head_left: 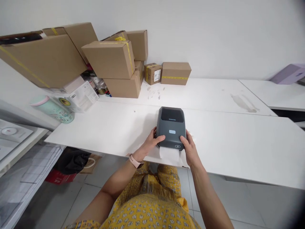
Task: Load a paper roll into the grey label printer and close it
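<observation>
A dark grey label printer (171, 128) stands near the front edge of the white table. White paper (169, 153) sticks out from its front. My left hand (150, 142) grips the printer's left side, with the thumb on the top. On the opposite side my right hand (190, 147) holds the right front corner, its thumb also on the casing. Most of the fingers of both hands are partly hidden beside the printer.
Cardboard boxes (109, 58) are stacked at the back left of the table (238, 143). Two smaller boxes (175, 73) stand by the wall. A mint green tumbler (56, 109) leans beside a white box (82, 97) at left. A purple box (288, 73) is far right.
</observation>
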Motion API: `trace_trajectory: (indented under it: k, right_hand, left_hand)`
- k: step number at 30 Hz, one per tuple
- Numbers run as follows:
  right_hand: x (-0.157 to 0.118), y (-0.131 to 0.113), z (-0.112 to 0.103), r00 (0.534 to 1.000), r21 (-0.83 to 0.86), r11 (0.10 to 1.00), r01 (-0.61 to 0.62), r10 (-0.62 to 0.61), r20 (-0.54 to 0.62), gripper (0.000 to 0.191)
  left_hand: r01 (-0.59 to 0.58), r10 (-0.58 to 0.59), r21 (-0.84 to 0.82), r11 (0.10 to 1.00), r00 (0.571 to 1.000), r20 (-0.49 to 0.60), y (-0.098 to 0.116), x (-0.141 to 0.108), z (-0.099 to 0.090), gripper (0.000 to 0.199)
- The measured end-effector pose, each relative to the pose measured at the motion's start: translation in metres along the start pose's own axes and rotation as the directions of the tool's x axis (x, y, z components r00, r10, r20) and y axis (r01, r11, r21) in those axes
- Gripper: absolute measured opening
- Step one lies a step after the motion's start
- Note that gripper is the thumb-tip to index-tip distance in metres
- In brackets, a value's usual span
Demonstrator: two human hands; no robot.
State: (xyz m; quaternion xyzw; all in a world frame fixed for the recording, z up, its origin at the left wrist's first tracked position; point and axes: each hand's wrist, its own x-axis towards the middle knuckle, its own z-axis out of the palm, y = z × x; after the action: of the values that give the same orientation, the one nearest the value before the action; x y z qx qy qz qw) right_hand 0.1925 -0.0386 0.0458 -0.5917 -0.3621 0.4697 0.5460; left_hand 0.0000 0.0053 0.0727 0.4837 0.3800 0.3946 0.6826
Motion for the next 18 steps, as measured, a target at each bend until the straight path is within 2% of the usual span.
trace_trajectory:
  k: [4, 6, 12, 15, 18]
  right_hand:
    - [-0.002, 0.004, 0.003, 0.997, 0.034, 0.999, -0.036, 0.038, -0.06, 0.091]
    - [-0.003, 0.005, 0.003, 0.997, 0.047, 0.998, -0.037, 0.04, -0.067, 0.093]
    - [-0.001, 0.015, 0.001, 0.995, 0.051, 0.998, 0.026, -0.021, -0.103, 0.089]
    - [-0.002, 0.016, 0.003, 0.994, 0.029, 0.998, 0.057, -0.054, -0.095, 0.084]
    - [-0.009, 0.008, 0.006, 0.975, -0.087, 0.977, 0.193, -0.2, -0.092, 0.07]
  left_hand:
    - [-0.009, 0.009, 0.003, 1.0, 1.0, -0.016, -0.01, 0.004, -0.004, 0.08]
    - [-0.007, 0.007, 0.013, 1.0, 1.0, -0.028, -0.016, 0.004, -0.005, 0.08]
    - [-0.061, 0.063, 0.025, 0.998, 0.994, -0.09, -0.026, 0.009, -0.003, 0.088]
    - [-0.067, 0.069, 0.03, 0.997, 0.994, -0.08, -0.025, 0.011, -0.004, 0.087]
    - [-0.04, 0.046, 0.06, 0.997, 0.994, -0.101, -0.029, -0.001, -0.006, 0.085]
